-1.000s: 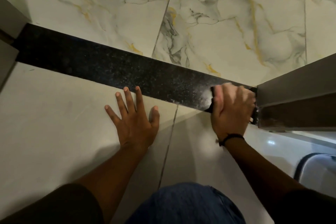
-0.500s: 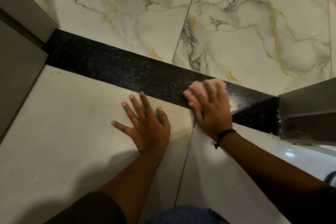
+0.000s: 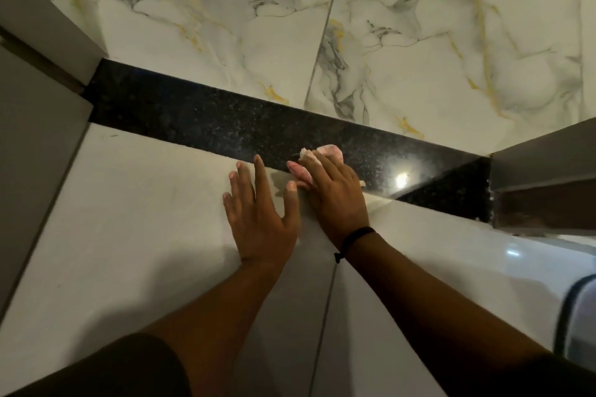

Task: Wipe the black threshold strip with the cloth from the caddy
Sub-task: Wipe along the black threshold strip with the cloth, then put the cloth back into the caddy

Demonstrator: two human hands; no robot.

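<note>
The black speckled threshold strip [image 3: 200, 119] runs across the floor from the left door frame down to the right one. My right hand [image 3: 335, 196] presses a pale pinkish cloth [image 3: 325, 153] onto the strip near its near edge, a little right of the middle; most of the cloth is hidden under the fingers. My left hand [image 3: 261, 216] lies flat with fingers spread on the plain white tile just before the strip, its thumb close to my right hand.
Grey door frames stand at the left [image 3: 48, 29] and right [image 3: 545, 171] ends of the strip. Marbled tiles [image 3: 419, 42] lie beyond it. A white object with a dark rim [image 3: 580, 316] sits at the right edge.
My right hand has slid the cloth leftward along the strip from the right door frame towards the middle. My left hand stayed flat on the tile.
</note>
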